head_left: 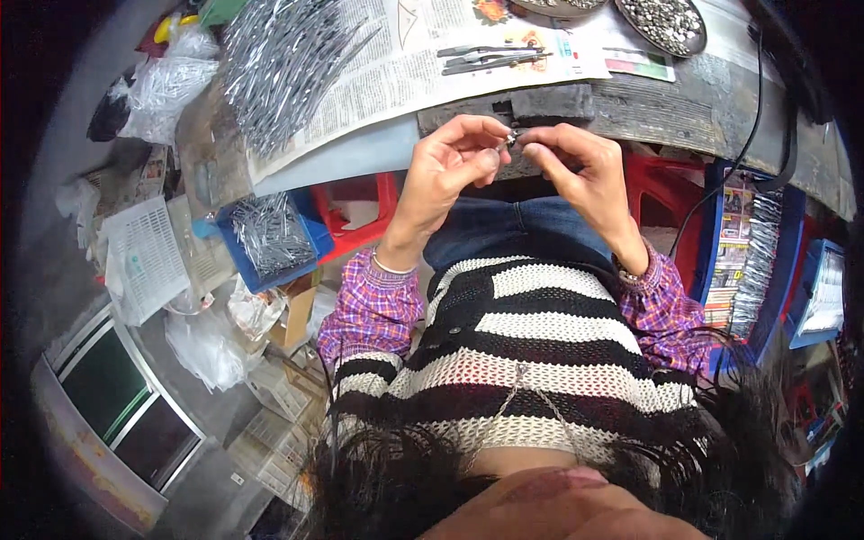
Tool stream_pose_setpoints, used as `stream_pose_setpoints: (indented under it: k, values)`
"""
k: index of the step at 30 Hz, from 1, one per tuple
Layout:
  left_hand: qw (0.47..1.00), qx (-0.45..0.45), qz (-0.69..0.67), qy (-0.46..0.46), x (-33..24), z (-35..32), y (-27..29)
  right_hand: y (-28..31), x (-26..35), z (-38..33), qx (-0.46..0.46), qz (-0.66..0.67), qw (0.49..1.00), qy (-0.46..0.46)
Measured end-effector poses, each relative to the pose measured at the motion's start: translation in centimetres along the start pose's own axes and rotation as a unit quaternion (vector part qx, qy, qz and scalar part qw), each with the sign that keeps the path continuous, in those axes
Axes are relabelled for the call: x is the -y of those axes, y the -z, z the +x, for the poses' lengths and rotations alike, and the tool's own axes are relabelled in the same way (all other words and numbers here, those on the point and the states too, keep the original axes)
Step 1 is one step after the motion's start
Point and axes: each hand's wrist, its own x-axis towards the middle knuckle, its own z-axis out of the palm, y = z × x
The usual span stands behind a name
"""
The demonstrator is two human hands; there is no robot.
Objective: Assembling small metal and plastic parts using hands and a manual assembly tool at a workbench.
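My left hand (441, 180) and my right hand (587, 171) meet in front of my body at the table's near edge. Pinched between the fingertips of both is a small shiny metal part (512, 138); its exact kind is too small to make out. Just beyond the hands, a dark block (553, 105) sits at the table edge. Several dark, slim tweezer-like tools (490, 59) lie on the newspaper (378, 85) farther off. To their left spreads a large heap of thin metal strips (279, 72).
Two round trays, one (666, 22) full of small metal pieces, stand at the far right. A blue bin (270, 238) of metal strips is beside me on the left. On the right are another long blue bin (751, 261) and a hanging black cable (754, 117).
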Motion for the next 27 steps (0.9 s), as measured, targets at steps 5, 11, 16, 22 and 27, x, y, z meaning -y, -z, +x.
stream_pose_setpoints:
  k: [5, 11, 16, 22, 27]
  values:
    - [0.999, 0.0, 0.04, -0.015, 0.2, 0.2, -0.5, 0.0, -0.1, -0.1, 0.001, -0.001, 1.0, 0.026]
    - [0.99, 0.016, 0.125, -0.063, 0.2, 0.7, -1.1, 0.5, -0.3, -0.2, 0.005, 0.013, 1.0, 0.011]
    - [0.914, 0.043, 0.362, -0.178, -2.0, 2.9, -0.9, 0.8, -0.5, -0.1, -0.01, 0.068, 0.995, -0.078]
    - [0.709, -0.041, 0.576, -0.405, -3.7, 9.7, 1.3, 0.5, -0.1, -0.5, 0.002, 0.086, 0.989, -0.118]
    - [0.688, -0.043, 0.576, -0.439, -2.4, 10.3, 1.6, 1.2, -0.6, -1.2, 0.018, 0.07, 0.989, -0.132]
